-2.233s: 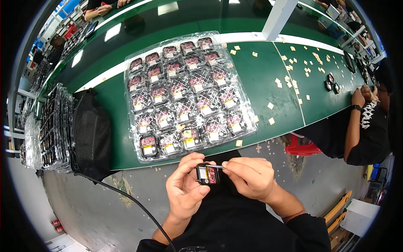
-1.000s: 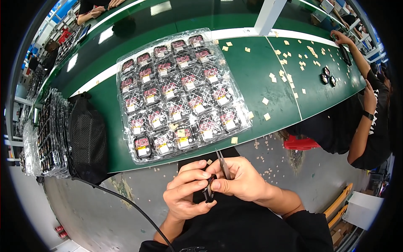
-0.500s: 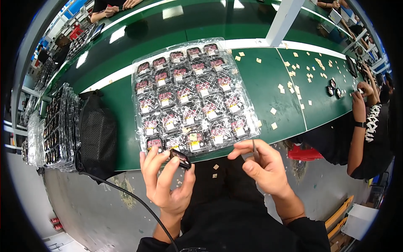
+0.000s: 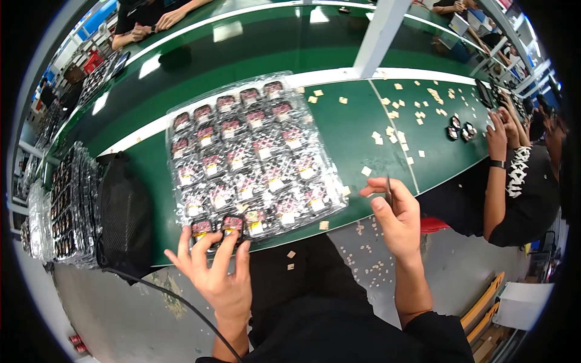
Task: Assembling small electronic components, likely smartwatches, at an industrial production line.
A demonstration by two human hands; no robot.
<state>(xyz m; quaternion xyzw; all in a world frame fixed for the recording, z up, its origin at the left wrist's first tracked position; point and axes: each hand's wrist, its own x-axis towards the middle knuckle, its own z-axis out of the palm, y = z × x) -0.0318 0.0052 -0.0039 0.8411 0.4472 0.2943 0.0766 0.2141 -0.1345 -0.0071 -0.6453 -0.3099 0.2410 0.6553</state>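
The left hand is spread, its fingertips touching a black-cased module at the near left of the clear tray; the right hand curls loosely about tweezers; beige squares dot the green surface at right.

Left fingers spread, right fingers bent

Assembly workshop: long green workbench, stacked plastic trays, rows of electronic units, co-workers nearby.
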